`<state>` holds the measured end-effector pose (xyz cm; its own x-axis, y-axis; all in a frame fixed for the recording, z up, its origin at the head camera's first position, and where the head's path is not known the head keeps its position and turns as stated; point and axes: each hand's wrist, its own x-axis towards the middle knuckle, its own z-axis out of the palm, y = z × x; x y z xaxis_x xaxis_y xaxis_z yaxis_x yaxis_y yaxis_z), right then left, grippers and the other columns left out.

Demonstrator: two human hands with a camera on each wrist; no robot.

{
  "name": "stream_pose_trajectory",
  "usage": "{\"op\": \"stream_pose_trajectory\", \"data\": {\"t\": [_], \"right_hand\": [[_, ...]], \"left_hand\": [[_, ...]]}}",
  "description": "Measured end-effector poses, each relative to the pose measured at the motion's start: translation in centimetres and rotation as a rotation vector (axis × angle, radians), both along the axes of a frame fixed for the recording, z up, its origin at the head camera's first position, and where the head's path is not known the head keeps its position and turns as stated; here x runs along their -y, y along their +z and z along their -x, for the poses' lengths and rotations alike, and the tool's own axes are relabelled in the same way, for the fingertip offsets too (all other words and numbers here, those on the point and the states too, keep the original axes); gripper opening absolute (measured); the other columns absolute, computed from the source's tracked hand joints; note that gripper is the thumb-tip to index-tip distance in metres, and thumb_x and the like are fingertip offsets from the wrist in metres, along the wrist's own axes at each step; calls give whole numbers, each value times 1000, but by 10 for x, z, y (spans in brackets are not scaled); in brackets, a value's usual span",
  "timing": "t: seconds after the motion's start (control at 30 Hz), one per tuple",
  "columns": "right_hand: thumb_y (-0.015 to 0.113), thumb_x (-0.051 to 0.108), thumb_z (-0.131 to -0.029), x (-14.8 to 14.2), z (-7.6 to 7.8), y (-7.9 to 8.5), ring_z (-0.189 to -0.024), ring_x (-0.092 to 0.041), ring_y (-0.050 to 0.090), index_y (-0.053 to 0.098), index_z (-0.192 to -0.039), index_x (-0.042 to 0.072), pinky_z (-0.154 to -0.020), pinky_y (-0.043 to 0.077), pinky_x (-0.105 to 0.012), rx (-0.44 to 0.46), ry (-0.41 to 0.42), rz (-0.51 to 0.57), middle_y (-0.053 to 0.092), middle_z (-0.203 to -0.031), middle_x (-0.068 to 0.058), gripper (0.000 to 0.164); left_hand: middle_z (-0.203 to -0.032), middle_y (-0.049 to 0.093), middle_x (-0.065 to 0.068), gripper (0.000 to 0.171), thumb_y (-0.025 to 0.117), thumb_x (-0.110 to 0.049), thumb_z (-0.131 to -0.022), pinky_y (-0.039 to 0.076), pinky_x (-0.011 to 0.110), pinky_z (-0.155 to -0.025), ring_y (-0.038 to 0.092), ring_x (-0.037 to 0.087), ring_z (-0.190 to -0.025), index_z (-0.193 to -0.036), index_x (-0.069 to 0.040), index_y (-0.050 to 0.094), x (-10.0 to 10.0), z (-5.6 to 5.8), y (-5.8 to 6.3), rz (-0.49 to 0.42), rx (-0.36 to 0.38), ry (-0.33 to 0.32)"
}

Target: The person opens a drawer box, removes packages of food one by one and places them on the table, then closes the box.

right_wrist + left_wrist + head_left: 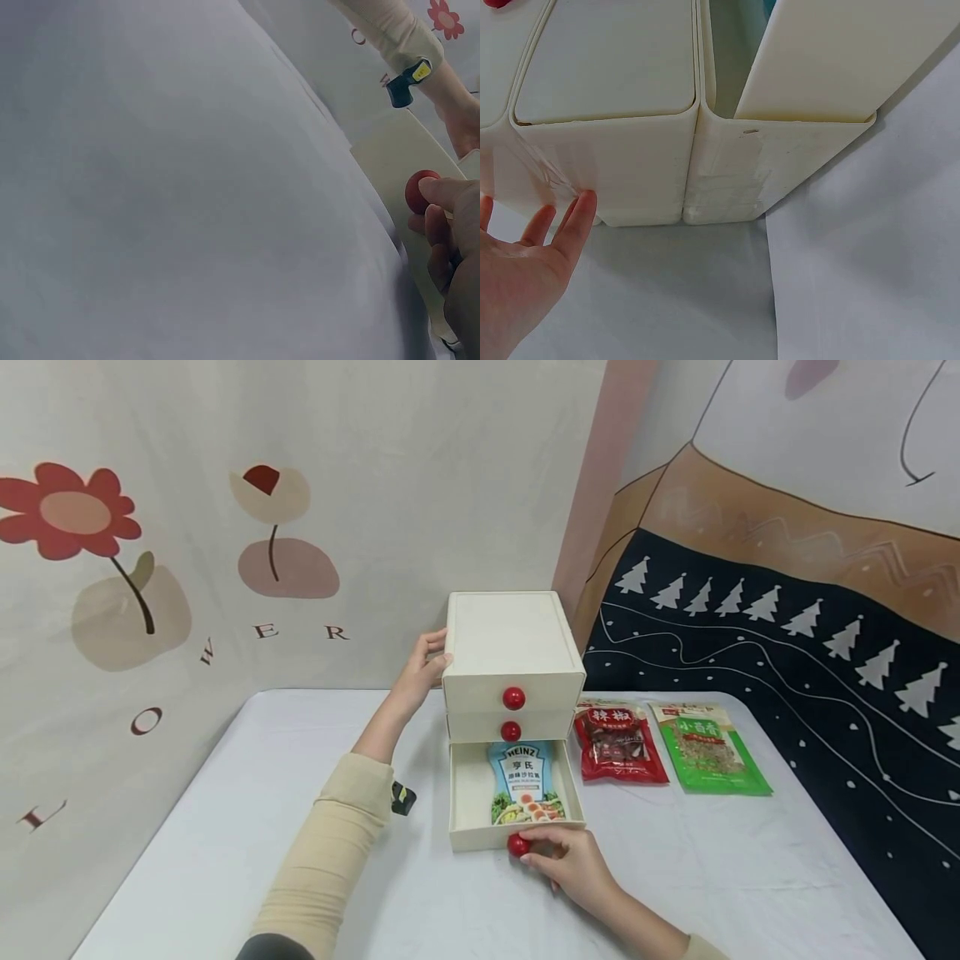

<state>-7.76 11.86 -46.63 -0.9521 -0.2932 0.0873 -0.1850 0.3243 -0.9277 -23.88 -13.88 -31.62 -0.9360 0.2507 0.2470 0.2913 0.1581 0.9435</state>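
Observation:
A cream drawer cabinet (506, 631) with red knobs stands on the white table, its bottom drawer (470, 838) pulled out. Inside that drawer lies a blue Heinz pouch (522, 777) with a salad picture. My right hand (576, 864) pinches the drawer's red knob (518, 845) between thumb and fingers; the right wrist view shows this grip on the knob (418, 193) too. My left hand (422, 675) rests against the cabinet's left side near the top. In the left wrist view, the fingers of the left hand (532, 274) are extended and touch the side wall. The upper drawers are closed.
Right of the cabinet lie a red packet (621, 743) of dried chillies and a green packet (710, 750). White cloth covers the table (750, 868). Printed curtains (390, 485) hang behind it. A small dark device (402, 798) is on the left wrist.

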Motion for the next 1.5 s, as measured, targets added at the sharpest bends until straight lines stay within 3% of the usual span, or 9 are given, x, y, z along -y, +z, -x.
{"op": "stream_pose_trajectory", "data": {"t": [0.2, 0.4, 0.47, 0.63, 0.7, 1.5], "right_hand": [[73, 15, -72, 0, -4, -3, -38, -10, 46, 69, -98, 12, -35, 41, -24, -1, -5, -18, 66, -96, 0, 27], [73, 28, -71, -1, -7, -1, -37, -9, 46, 69, -97, 17, -34, 42, -25, -13, 7, -8, 66, -94, 4, 28], [73, 32, -70, -2, -8, 0, -37, -9, 46, 69, -97, 18, -34, 42, -25, -20, 10, -3, 66, -94, 5, 30], [73, 16, -73, 3, -19, 26, -38, -9, 46, 69, -97, 10, -35, 40, -20, -12, 13, -19, 67, -93, -1, 25], [72, 8, -73, 5, -23, 36, -38, -9, 46, 69, -98, 7, -35, 39, -18, -6, 16, -25, 67, -93, -3, 25], [73, 6, -71, 6, -28, 35, -39, -6, 46, 70, -94, 6, -35, 39, -17, -33, 14, -18, 68, -90, -2, 23]], "left_hand": [[-132, 29, 18, 57, 43, -26, -87, 43, 46, -86, 43, 34, -112, -139, -9, 25, 0, 0, -1, -2, 9, 5], [-132, 29, 18, 57, 43, -26, -87, 43, 45, -86, 43, 34, -111, -138, -9, 25, 0, 1, -2, -9, 18, 5], [-132, 30, 15, 56, 44, -28, -87, 43, 44, -85, 44, 32, -111, -138, -13, 26, 2, 7, -8, -13, 16, 13], [-131, 31, 10, 54, 45, -33, -86, 45, 42, -83, 46, 28, -109, -137, -21, 29, 4, 22, -24, -9, -1, 31], [-131, 31, 10, 54, 45, -32, -87, 45, 43, -83, 46, 29, -109, -137, -21, 29, 4, 22, -24, -6, -2, 32], [-132, 31, 12, 56, 45, -34, -86, 44, 43, -84, 45, 30, -111, -138, -20, 28, 4, 23, -25, 1, 6, 39]]}}
